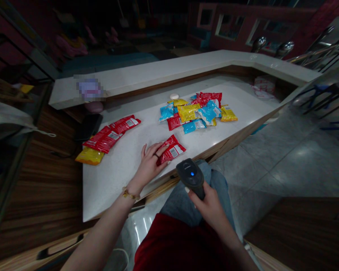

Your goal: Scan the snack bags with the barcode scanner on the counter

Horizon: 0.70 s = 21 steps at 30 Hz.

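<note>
My left hand (151, 162) rests on a red snack packet (173, 150) near the counter's front edge, fingers over its left part and the barcode label facing up. In my right hand (207, 201) is a dark handheld scanner (190, 173) with a blue light on top, its head just right of that packet. Farther back lies a pile of red, yellow (189, 112) and blue packets (210, 112). Red packets (109, 138) overlap a yellow one (89, 155) at the counter's left side.
A raised white ledge (158, 71) runs along the back of the white counter (115, 188). A black device (88, 127) stands at the left end. A small white round object (174, 96) lies behind the pile, and a wrapped bundle (264, 86) sits in the right corner.
</note>
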{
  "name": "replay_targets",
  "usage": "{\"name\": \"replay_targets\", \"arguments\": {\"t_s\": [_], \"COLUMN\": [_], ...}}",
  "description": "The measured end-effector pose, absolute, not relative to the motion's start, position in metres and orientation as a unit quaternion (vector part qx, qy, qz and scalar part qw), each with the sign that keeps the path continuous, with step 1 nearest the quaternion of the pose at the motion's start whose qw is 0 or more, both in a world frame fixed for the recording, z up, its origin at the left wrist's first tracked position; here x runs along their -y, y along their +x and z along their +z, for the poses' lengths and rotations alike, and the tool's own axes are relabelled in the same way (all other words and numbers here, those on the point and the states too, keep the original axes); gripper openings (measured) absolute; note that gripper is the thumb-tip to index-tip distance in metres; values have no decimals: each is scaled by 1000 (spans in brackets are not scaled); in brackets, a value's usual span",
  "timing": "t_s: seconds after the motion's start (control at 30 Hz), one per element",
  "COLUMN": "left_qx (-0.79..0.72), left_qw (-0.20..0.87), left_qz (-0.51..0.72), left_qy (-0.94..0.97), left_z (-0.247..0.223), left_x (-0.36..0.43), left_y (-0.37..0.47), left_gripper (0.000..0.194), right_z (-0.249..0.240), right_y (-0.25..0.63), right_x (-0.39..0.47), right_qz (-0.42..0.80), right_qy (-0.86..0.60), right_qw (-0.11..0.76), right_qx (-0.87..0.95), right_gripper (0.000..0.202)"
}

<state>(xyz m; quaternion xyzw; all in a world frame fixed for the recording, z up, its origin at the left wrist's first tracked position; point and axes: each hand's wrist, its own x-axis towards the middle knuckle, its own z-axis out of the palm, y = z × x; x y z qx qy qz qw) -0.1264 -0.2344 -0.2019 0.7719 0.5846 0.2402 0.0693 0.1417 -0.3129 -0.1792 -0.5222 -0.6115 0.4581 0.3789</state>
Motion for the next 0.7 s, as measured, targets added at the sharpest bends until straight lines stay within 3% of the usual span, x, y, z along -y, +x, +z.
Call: {"name": "replay_targets", "arguments": {"t_s": [0.4, 0.7], "left_qx": [-579, -583], "left_qw": [51, 57], "left_qz": [235, 244], "left_qy": [779, 773], "left_z": [-206, -204], "left_x": [234, 233], "left_y": [-130, -128], "left_gripper": [63, 55], "right_z": [-175, -177], "right_y": [141, 141], "right_x": [313, 313], "right_qz": [464, 473], "right_qy": [-515, -525], "right_qw": [376, 370], "right_qx": [615, 603], "right_gripper": [26, 26]}}
